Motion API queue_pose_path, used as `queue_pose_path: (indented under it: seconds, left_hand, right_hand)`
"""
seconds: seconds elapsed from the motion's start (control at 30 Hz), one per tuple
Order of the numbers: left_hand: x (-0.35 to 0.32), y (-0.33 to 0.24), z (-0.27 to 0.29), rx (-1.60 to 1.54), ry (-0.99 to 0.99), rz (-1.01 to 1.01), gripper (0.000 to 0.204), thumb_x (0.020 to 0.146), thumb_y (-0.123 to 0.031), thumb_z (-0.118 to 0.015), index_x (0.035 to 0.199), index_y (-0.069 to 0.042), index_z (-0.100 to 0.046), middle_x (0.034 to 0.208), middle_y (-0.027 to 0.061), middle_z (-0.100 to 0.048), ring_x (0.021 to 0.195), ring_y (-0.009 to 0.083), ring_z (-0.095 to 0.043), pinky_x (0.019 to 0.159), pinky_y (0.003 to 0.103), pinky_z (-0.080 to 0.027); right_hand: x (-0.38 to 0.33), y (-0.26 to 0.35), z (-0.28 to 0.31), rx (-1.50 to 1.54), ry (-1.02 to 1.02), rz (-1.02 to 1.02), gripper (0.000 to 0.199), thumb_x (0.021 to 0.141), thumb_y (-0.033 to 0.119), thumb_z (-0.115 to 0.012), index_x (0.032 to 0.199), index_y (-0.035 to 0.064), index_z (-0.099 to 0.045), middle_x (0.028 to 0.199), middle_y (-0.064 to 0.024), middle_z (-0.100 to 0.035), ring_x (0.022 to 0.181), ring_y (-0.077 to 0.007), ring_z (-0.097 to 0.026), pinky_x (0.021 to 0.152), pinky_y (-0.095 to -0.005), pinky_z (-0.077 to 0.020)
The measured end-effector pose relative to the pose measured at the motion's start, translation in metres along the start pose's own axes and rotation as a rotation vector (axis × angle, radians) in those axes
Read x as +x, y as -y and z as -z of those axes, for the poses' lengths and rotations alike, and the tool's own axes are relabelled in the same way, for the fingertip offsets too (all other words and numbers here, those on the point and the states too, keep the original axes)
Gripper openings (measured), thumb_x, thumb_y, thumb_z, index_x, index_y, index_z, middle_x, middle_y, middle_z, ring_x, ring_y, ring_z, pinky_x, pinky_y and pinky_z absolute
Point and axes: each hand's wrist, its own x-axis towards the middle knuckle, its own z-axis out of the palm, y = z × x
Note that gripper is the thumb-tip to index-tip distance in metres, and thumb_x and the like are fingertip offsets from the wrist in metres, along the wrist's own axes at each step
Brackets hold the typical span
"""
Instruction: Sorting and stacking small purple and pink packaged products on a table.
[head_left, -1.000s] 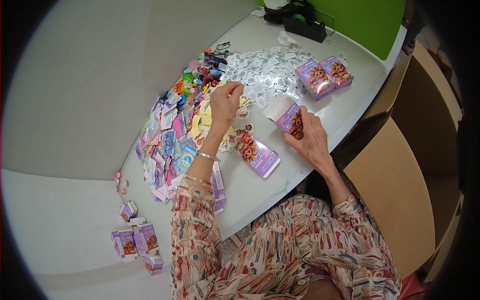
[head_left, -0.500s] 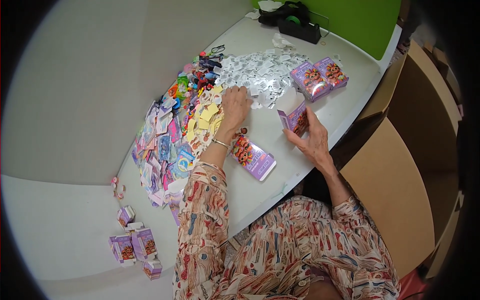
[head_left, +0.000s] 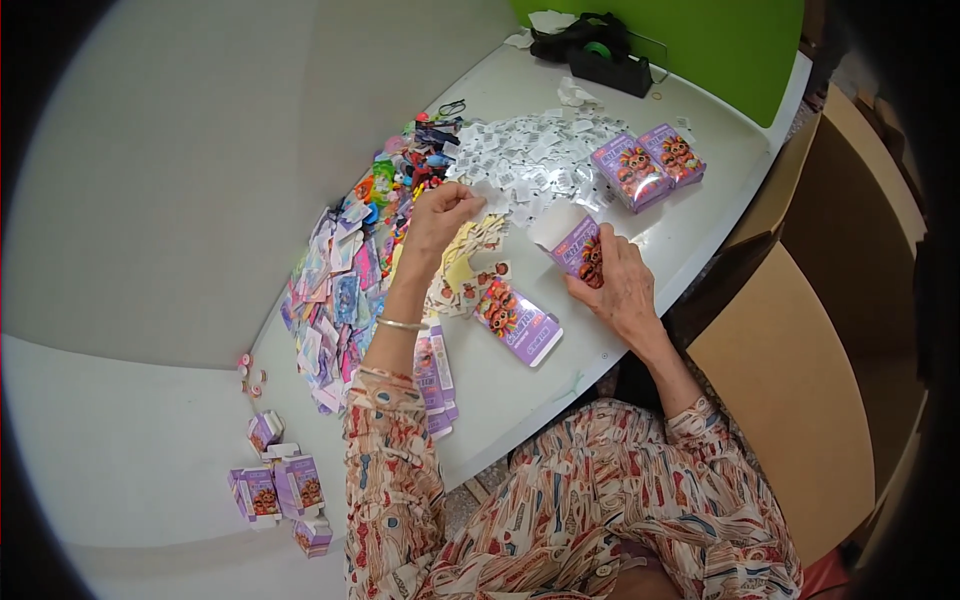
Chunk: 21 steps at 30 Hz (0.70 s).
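My right hand point(head_left: 618, 290) grips a small purple carton point(head_left: 577, 246) with its white flap open, standing on the white table point(head_left: 690, 215). My left hand point(head_left: 440, 215) is raised over the table and pinches a small white paper slip point(head_left: 487, 197) between thumb and fingers. Below it lie yellowish sticker sheets point(head_left: 462, 262) and a flat purple carton blank point(head_left: 518, 323). A spread of several white slips point(head_left: 535, 160) covers the table beyond my hands.
Two closed purple cartons point(head_left: 647, 165) lie at the far right. Colourful cards and small toys point(head_left: 350, 280) stretch along the table's left edge. A black tape dispenser point(head_left: 600, 55) stands at the back. Several purple cartons point(head_left: 280, 490) lie on the floor at left. A brown box point(head_left: 800, 380) stands at right.
My left hand dipped toward the pile of white slips, then rose with a slip pinched in it. My right hand kept hold of the open carton, shifting it slightly.
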Motion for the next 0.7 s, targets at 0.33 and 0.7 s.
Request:
queue_pose_path:
  seconds: [0.33,0.7]
  left_hand:
    - [-0.049,-0.032,-0.027,0.326,0.089,-0.051,0.017,0.086,-0.016,-0.068,0.095,-0.002,-0.068,0.071,0.0018,-0.063,0.064,0.0057,-0.058,0.058,0.022,-0.046]
    - [-0.040,-0.017,-0.041,0.417,-0.107,-0.241,0.019,0.083,-0.017,-0.067,0.096,-0.003,-0.066,0.071,0.0075,-0.065,0.063,0.0151,-0.061,0.057,0.032,-0.047]
  right_hand:
    - [0.003,0.034,-0.005,-0.068,0.146,0.083,0.076,0.067,0.031,-0.077,0.125,-0.0008,-0.039,0.098,-0.0172,-0.057,0.090,-0.0347,-0.055,0.077,-0.0418,-0.0495]
    - [0.000,0.026,-0.009,-0.093,0.128,0.070,0.077,0.070,0.031,-0.075,0.129,-0.0030,-0.040,0.100,-0.0197,-0.059,0.092,-0.0364,-0.058,0.079,-0.0439,-0.0486]
